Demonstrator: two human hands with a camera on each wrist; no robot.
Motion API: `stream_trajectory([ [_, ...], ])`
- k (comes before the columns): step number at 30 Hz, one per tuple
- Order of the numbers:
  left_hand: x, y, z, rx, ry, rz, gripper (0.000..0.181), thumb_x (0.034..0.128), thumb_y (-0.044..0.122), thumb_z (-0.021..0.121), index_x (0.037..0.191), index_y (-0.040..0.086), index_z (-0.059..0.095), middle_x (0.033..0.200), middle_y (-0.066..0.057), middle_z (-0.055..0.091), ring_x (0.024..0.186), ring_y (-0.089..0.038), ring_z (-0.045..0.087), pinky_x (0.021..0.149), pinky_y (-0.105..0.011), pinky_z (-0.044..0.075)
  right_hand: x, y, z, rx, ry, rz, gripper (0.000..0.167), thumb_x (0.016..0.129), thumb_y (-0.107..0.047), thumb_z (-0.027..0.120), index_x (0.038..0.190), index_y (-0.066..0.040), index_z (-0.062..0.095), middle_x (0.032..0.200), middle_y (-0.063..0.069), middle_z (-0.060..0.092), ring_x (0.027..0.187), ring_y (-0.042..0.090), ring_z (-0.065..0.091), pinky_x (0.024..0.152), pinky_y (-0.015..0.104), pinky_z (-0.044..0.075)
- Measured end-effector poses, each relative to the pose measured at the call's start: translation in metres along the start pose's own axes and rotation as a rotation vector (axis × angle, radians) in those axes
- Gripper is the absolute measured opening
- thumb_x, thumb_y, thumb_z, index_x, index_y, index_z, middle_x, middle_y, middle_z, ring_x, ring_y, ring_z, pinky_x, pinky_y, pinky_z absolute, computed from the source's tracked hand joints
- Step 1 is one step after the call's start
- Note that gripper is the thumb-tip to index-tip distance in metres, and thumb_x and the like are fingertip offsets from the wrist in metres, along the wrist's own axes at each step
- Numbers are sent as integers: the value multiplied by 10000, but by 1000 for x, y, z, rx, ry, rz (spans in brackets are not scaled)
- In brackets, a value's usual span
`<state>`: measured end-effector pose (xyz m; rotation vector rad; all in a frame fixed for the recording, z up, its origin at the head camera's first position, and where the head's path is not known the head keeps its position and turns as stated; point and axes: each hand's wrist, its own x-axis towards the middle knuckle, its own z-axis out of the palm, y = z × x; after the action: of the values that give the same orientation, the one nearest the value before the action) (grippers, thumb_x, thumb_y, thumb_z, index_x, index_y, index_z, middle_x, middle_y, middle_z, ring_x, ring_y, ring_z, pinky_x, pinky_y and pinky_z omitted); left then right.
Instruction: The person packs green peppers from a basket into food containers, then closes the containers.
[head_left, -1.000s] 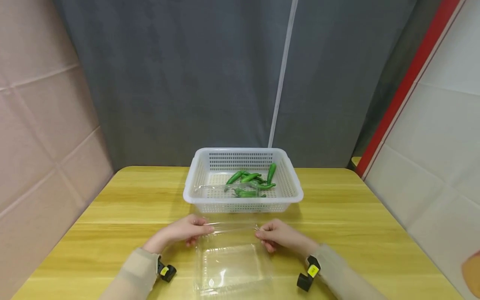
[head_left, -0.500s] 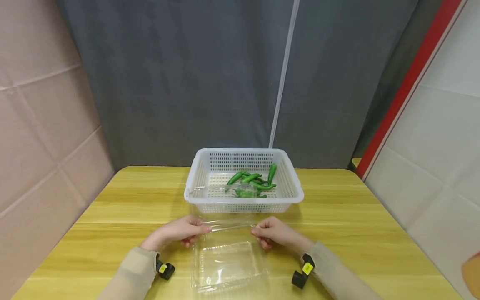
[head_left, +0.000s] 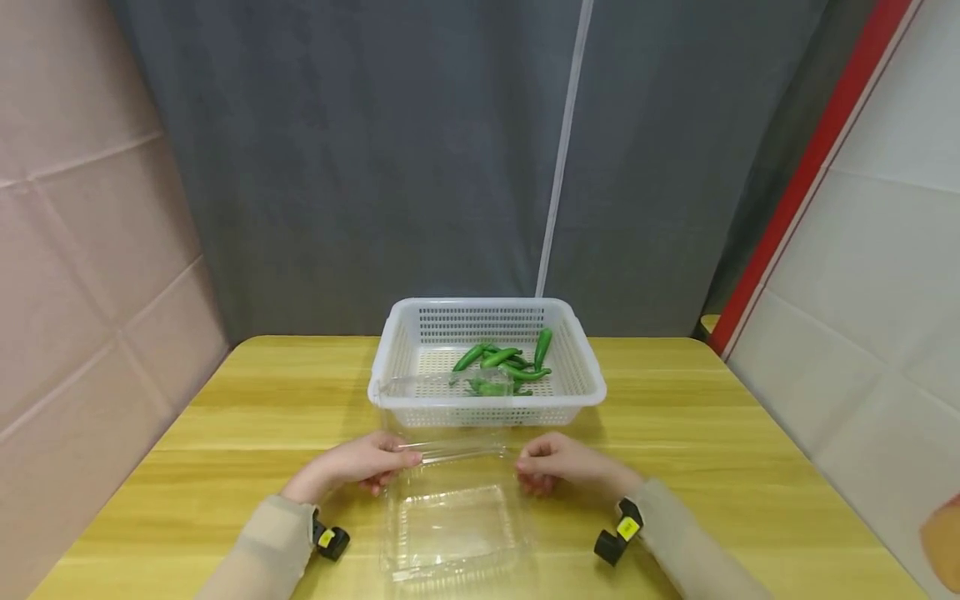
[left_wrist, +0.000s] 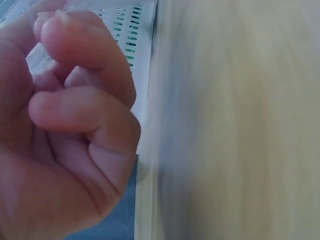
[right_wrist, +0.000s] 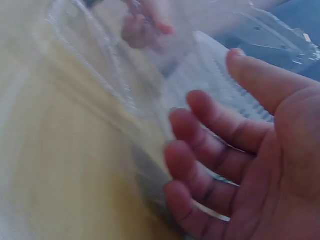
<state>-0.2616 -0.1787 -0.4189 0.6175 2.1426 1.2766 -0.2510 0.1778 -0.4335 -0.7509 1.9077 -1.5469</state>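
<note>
A clear plastic clamshell box (head_left: 456, 527) stands unfolded in front of me, its lid tilted up toward the basket. My left hand (head_left: 358, 461) pinches the box's left edge near the hinge; in the left wrist view the other fingers curl loosely. On the opposite side, my right hand (head_left: 561, 463) is just off the box's right edge. The right wrist view has that hand (right_wrist: 220, 160) with thumb and fingers apart and nothing between them. Beyond the box, a white slotted basket (head_left: 561, 402) holds several green peppers (head_left: 501, 358), some seen through the clear lid.
The wooden table (head_left: 247, 392) extends to both sides of the basket. A grey curtain (head_left: 360, 167) hangs behind its back edge. A pale cloth wall (head_left: 82, 275) is at the left, and a white one with a red strip (head_left: 817, 167) at the right.
My right hand has let go of the box's right edge and moved slightly right. Earlier, the box shifted a little left. The left hand keeps its pinch; the peppers have not moved.
</note>
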Motion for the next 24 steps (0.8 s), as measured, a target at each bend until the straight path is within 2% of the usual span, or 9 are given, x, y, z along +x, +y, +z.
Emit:
stream_trajectory([
  [2, -1, 1, 0, 11, 2, 5, 405, 967, 388, 583, 682, 122, 475, 532, 35, 444, 439, -76, 388, 427, -202, 338, -3, -3, -7, -24, -40, -31, 321, 986, -152, 566, 929, 164, 576, 742, 62, 571, 652, 113, 507, 613, 233, 458],
  [6, -2, 2, -1, 22, 2, 19, 429, 973, 397, 569, 668, 111, 474, 530, 29, 448, 447, -83, 386, 427, -209, 319, -12, -15, -23, -127, -80, -80, 270, 999, -138, 540, 972, 124, 602, 793, 107, 611, 712, 119, 561, 663, 281, 508],
  [11, -2, 1, -3, 19, 2, 30, 433, 985, 391, 551, 679, 93, 484, 541, 26, 464, 453, -78, 391, 425, -205, 305, -23, -43, -40, -204, -124, -126, 275, 1016, -119, 499, 1045, 142, 582, 953, 288, 632, 819, 216, 641, 761, 475, 538],
  [13, -1, 0, -3, 22, 5, 32, 433, 986, 384, 553, 678, 85, 491, 544, 24, 473, 453, -75, 392, 425, -203, 304, -27, -57, -46, -203, -137, -153, 267, 1018, -100, 487, 1057, 149, 575, 967, 332, 609, 839, 220, 645, 777, 479, 535],
  [15, -1, -1, -3, 22, 6, 32, 433, 983, 379, 560, 677, 79, 497, 545, 19, 478, 450, -76, 392, 423, -204, 304, -29, -72, -53, -215, -132, -180, 248, 1016, -80, 484, 1059, 145, 577, 964, 336, 601, 846, 213, 643, 784, 436, 540],
  [18, -1, -1, -3, 22, 9, 25, 424, 976, 383, 569, 692, 74, 511, 544, 12, 484, 450, -79, 395, 423, -205, 302, -29, -96, -63, -240, -82, -192, 229, 1015, -84, 489, 1044, 117, 596, 952, 307, 610, 844, 213, 647, 782, 401, 545],
  [20, -1, -1, -3, 20, 8, 21, 417, 973, 390, 572, 702, 77, 518, 544, 12, 487, 451, -80, 396, 424, -206, 302, -26, -111, -69, -276, -22, -181, 229, 1015, -99, 501, 1025, 103, 607, 944, 288, 619, 831, 237, 651, 777, 425, 545],
  [24, -1, -1, -3, 25, 7, 20, 415, 976, 398, 564, 702, 91, 512, 542, 15, 487, 453, -80, 395, 427, -208, 304, -8, -132, -79, -345, 147, -103, 235, 1008, -175, 543, 1014, 40, 638, 937, 244, 635, 808, 273, 652, 775, 460, 540],
])
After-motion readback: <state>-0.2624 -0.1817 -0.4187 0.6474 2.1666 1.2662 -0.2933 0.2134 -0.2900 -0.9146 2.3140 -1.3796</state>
